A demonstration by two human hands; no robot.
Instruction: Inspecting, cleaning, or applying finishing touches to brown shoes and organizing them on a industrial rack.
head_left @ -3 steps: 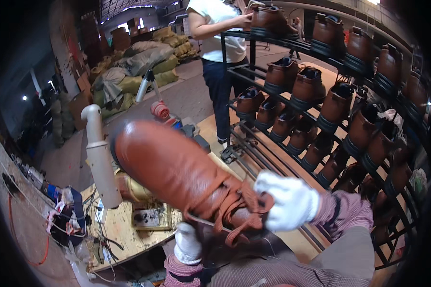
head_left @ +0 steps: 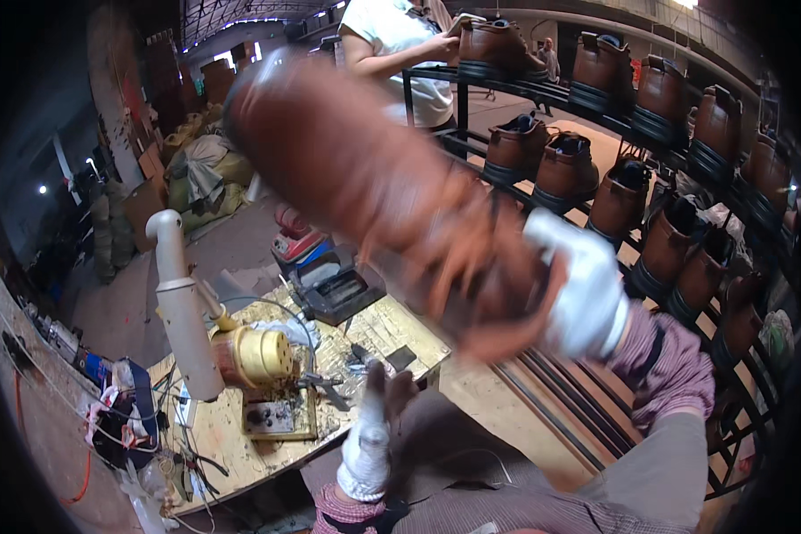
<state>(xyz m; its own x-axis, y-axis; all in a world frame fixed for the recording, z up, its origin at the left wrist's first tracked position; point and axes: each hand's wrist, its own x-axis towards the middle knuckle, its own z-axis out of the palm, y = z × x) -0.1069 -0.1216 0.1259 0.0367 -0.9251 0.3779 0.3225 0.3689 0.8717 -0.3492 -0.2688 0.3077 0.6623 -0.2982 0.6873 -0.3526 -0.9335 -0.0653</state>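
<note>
A brown leather lace-up boot [head_left: 356, 160], smeared by motion, is held up in front of me with its toe toward the upper left. My right hand [head_left: 587, 285], in a white glove, grips it at the ankle end near the loose laces [head_left: 472, 258]; part of the fingers is hidden behind the boot. Below, my left hand [head_left: 378, 427] is apart from the boot, over the front edge of the wooden workbench [head_left: 392, 329]. Its glove is white with darkened fingers, which are apart and hold nothing.
A yellow motor-like machine [head_left: 254, 356] with a pale pipe [head_left: 187, 303] stands on the bench, beside a dark tray [head_left: 334, 289] and scattered tools. To the right, a black metal rack [head_left: 552, 89] carries several brown boots. Behind it stands another person [head_left: 400, 53]. Cables [head_left: 196, 463] hang at left.
The boot has risen and shifted right with my right hand. My left hand, formerly beneath the boot, now shows separate from it, and more of the bench is uncovered.
</note>
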